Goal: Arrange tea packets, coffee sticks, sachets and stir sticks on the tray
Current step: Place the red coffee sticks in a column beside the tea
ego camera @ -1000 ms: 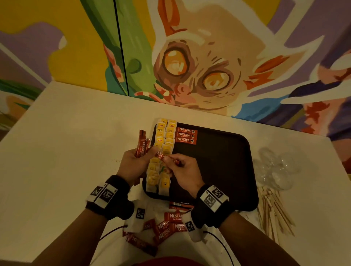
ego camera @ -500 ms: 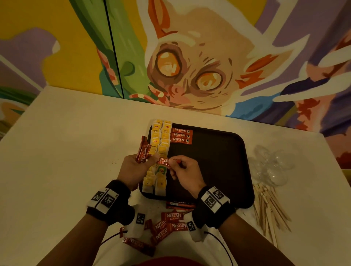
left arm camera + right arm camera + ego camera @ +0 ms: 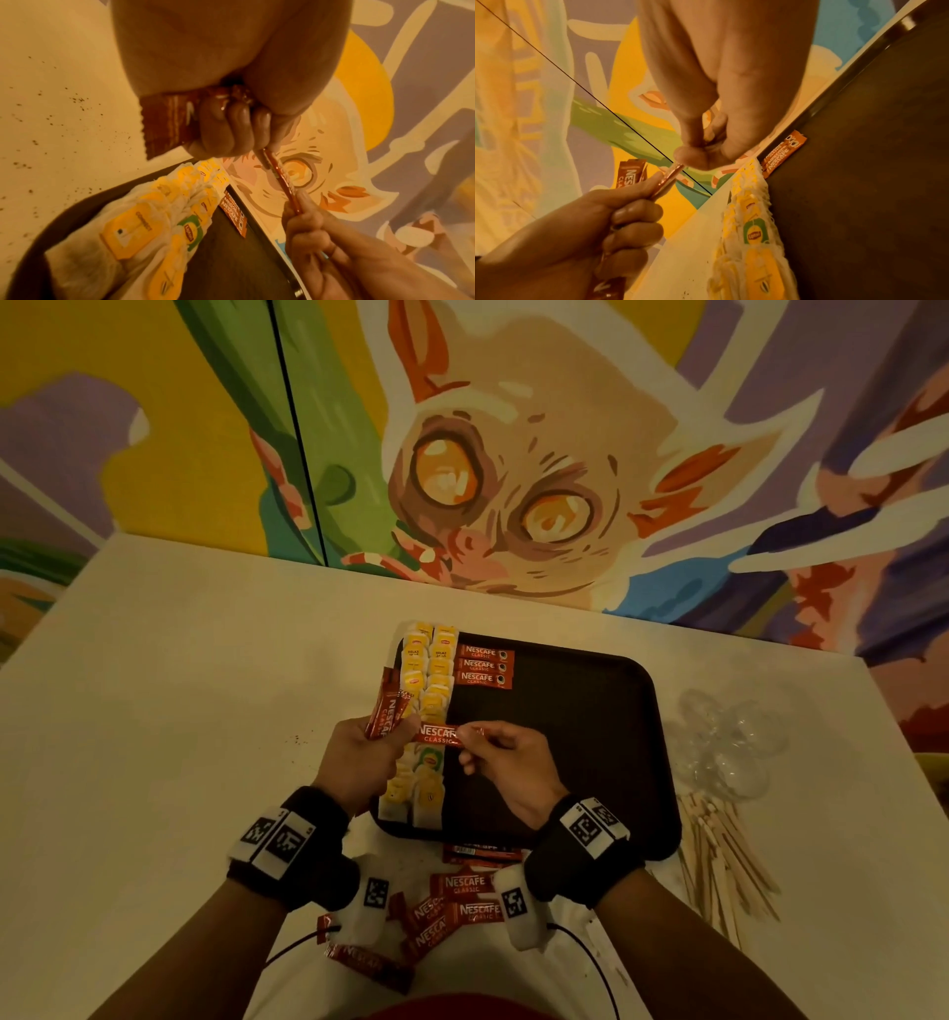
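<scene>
A dark tray (image 3: 565, 737) carries two columns of yellow tea packets (image 3: 429, 670) along its left side and three red coffee sticks (image 3: 485, 665) beside them at the far end. My left hand (image 3: 405, 726) grips a bundle of coffee sticks (image 3: 387, 706) upright over the tray's left edge. My right hand (image 3: 470, 737) pinches one end of a single coffee stick (image 3: 441, 734), held level above the tea packets. Its other end lies at my left thumb and fingers (image 3: 231, 121). From the right wrist the single stick (image 3: 667, 178) spans both hands.
Several loose coffee sticks (image 3: 452, 901) lie on the white table in front of the tray. A heap of wooden stir sticks (image 3: 719, 855) lies right of the tray, with clear plastic items (image 3: 729, 747) behind it. A painted wall closes the table's far side.
The single coffee stick has turned from a slant to level between my hands, label facing up. Both hands stay over the tea packets.
</scene>
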The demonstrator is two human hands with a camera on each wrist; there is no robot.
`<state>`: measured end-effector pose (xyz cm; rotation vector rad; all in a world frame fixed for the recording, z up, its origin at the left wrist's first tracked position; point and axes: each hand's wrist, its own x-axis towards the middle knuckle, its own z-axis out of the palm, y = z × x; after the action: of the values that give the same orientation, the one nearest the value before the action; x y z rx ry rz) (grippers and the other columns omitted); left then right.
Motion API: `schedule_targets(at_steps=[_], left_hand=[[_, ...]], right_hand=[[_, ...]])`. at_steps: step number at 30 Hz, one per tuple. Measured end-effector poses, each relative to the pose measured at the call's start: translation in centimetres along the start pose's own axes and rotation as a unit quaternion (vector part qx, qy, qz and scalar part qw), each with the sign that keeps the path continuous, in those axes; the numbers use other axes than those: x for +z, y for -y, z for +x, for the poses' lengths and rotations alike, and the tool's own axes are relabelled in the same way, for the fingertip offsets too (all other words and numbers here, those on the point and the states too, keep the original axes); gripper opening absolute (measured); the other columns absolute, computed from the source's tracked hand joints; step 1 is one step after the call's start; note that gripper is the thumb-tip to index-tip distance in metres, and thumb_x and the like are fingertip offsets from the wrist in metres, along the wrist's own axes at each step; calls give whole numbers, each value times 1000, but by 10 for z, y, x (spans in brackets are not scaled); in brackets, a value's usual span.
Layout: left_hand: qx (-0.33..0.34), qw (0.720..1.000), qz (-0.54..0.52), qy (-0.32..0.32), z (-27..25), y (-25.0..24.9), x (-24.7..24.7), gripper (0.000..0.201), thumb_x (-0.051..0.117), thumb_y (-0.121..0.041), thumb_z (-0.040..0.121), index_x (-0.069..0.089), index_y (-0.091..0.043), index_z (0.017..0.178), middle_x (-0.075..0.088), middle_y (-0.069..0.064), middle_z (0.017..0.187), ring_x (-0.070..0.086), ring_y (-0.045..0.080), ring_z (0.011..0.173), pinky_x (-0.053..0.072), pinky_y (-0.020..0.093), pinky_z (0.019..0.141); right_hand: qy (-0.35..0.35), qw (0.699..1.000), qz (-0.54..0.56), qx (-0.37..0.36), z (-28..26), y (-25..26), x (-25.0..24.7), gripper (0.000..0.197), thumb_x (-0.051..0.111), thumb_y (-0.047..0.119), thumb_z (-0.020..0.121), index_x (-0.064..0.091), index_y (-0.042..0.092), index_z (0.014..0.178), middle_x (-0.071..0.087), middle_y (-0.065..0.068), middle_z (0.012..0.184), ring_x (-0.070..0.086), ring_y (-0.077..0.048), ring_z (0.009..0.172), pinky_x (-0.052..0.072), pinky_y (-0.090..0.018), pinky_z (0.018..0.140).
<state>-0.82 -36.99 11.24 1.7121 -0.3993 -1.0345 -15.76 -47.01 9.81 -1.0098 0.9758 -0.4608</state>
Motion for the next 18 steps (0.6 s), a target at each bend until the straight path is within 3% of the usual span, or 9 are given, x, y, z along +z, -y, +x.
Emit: schedule_targets(at_steps=[3,9,14,18], left_hand=[[-13,1000,1,-3,0,0,3,35,64,-28,93,51,-15,62,41,-3,48,31,8,34,27,19,34],[-60,996,-60,33,7,6,1,29,53,-35,98,62,-7,93,41,-6,53,33,8,42,29,22,39],[-119,977,-169,47,11,11,-3,27,42,-34,103,49,-12,91,42,1,65,38,13,53,34,28,48],[-142,971,-188,37,9,10,-6,31,40,-41,102,51,-12,97,50,4,72,48,18,60,44,31,53]], right_hand=[[-7,1000,23,8,2,2,-1,13,62,4,91,68,1,102,71,-11,80,68,-15,70,57,-24,68],[-96,995,-2,21,24,6,-11,17,58,3,94,64,-2,109,69,-13,86,68,-16,73,58,-28,71],[-176,981,-25,75,62,7,-25,18,54,0,96,63,-5,112,66,-12,90,68,-17,76,59,-32,80],[-203,972,-28,110,87,5,-30,20,56,0,95,62,-3,114,64,-10,92,70,-18,79,58,-36,88]])
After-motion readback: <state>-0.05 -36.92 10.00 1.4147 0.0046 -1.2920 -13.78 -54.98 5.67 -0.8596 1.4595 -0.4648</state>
